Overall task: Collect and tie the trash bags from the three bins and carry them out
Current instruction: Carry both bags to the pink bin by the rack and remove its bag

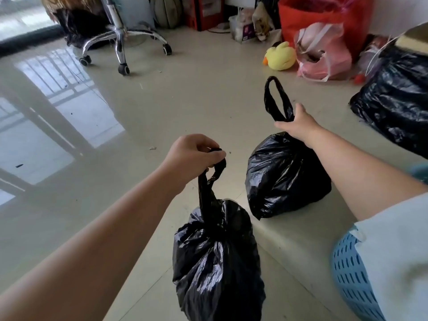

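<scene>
My left hand [192, 156] is closed around the knotted handle loop of a tied black trash bag [217, 260], which hangs low at the centre bottom. A second tied black trash bag [284, 174] rests on the pale tiled floor to the right. My right hand [298, 125] grips its neck at the top, and one handle loop [276, 98] stands up beyond the fingers. A larger black trash bag [398, 98] lies at the right edge, apart from both hands.
A blue perforated bin [349, 279] stands at the lower right, partly behind my sleeve. Ahead are an office chair's chrome base [120, 45], a yellow plush duck [280, 55], a pink plastic bag [324, 54] and a red bag [324, 17]. Glossy floor stretches left.
</scene>
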